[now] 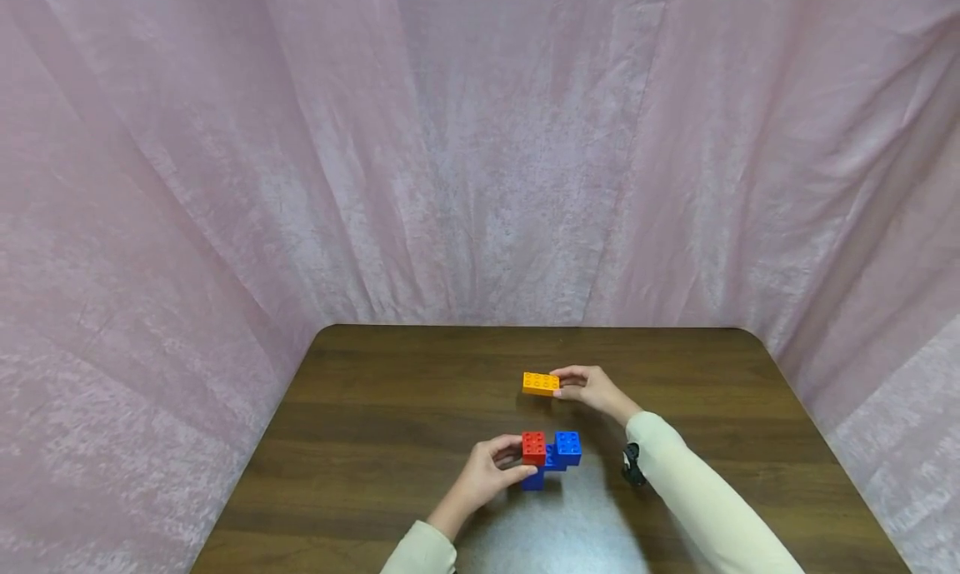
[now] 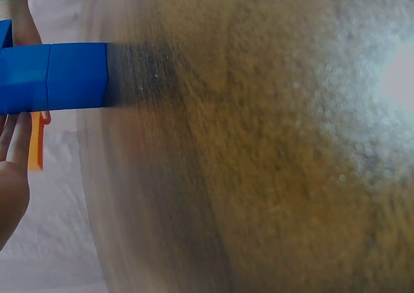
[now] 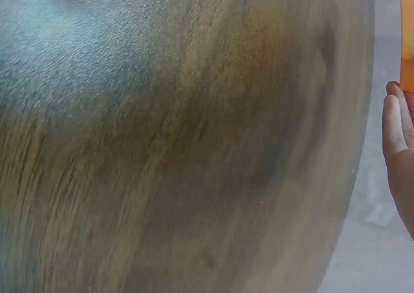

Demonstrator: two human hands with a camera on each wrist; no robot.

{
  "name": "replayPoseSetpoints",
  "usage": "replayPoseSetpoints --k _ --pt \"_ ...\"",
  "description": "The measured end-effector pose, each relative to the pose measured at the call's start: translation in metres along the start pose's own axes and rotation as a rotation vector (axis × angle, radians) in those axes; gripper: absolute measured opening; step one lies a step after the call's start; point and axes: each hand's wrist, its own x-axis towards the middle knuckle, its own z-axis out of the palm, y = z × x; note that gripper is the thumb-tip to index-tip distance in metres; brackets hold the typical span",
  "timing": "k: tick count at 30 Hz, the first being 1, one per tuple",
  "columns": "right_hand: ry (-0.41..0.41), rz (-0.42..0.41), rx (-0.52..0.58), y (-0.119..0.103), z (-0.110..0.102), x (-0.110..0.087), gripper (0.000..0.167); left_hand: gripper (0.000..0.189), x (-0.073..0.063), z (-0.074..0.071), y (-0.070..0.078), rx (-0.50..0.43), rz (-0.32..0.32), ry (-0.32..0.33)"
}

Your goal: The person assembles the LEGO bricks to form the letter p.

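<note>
A toy-brick build in the head view has a red brick (image 1: 533,447) at its upper left, a blue brick (image 1: 567,447) at its upper right and more blue bricks below. My left hand (image 1: 486,476) grips its red end from the left side. Farther back, my right hand (image 1: 592,389) pinches the right end of an orange-yellow brick (image 1: 540,383) with two rows of studs. In the left wrist view, the blue bricks (image 2: 77,76) show from the side above my left fingers. The right wrist view catches the orange brick (image 3: 407,44) only at its edge, above my fingertips.
Both hands work over a brown wood-grain table (image 1: 375,441) with rounded far corners. Pink velvet curtain (image 1: 480,157) hangs behind it and along both sides. A bright glare lies on the tabletop near the front. A black device (image 1: 633,464) sits at the right wrist.
</note>
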Motion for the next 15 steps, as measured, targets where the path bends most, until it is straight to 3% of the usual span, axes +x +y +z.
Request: replayPoseSetpoints --k 11,15 --pt "-0.059 -0.084 0.008 -0.023 -0.009 -0.015 0.04 0.036 -0.001 0.0 0.0 0.013 -0.004 -0.002" --pt "-0.08 -0.124 0.012 -0.029 -0.01 -0.021 0.04 0.036 0.0 0.0 0.0 0.011 0.031 -0.001"
